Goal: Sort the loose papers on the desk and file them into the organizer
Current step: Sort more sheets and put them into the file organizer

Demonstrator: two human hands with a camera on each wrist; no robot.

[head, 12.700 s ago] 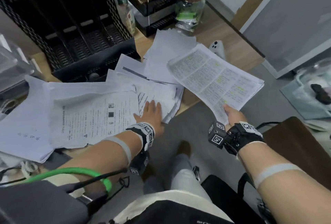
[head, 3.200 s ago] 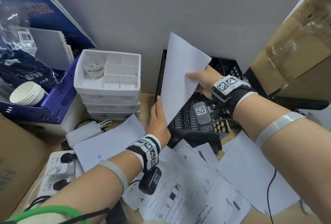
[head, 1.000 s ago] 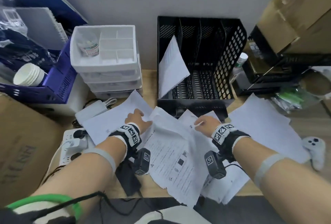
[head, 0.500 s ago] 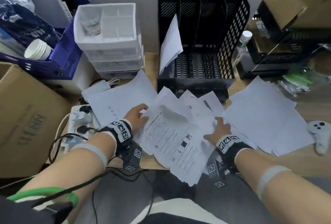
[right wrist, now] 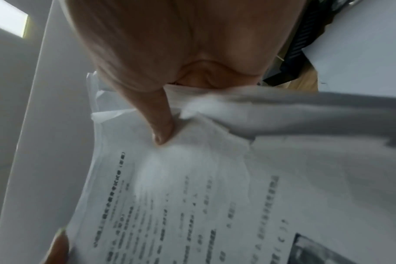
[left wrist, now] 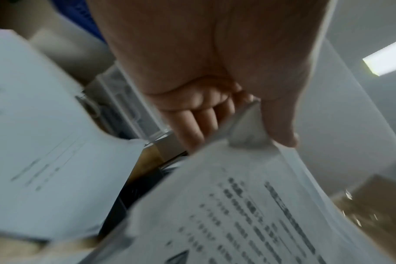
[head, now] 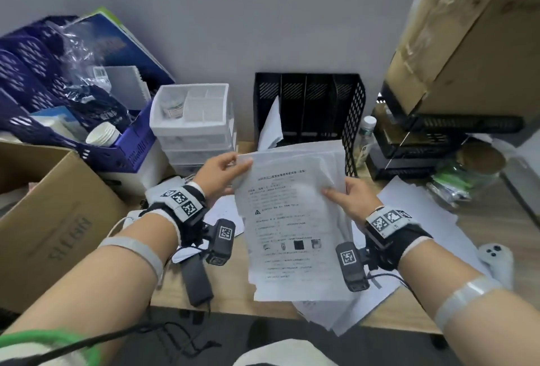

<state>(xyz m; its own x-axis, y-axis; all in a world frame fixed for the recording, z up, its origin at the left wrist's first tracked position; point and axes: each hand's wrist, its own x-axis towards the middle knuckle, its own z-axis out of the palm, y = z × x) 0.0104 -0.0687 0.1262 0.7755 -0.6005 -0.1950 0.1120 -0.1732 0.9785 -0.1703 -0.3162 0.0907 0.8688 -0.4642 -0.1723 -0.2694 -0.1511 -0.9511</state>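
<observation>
Both hands held one loose bundle of papers (head: 295, 219) in the air above the desk (head: 230, 292). The left hand (head: 222, 172) pinched the top left corner: its thumb (left wrist: 280, 128) lay on the printed face and the other fingers (left wrist: 192, 125) were curled behind the sheets. The right hand (head: 350, 199) gripped the right edge, with its thumb (right wrist: 161, 128) pressed on the front, where the paper was wrinkled just beside it; the fingers behind the bundle could not be seen.

Beyond the fingertips of both hands stood the black organizer (head: 309, 108), with one white sheet (head: 271, 126) already leaning in its leftmost slot. Below the right wrist more papers (head: 420, 219) were spread on the desk.

In my judgement the bundle is light, thin and floppy. The sheets are not aligned, so single ones may slide out if the grip is weak, and a hard pinch makes creases, as under the right thumb. It seems better to hold both long edges, tap the bundle on the desk to square it, and support it from behind when it goes into a slot.
</observation>
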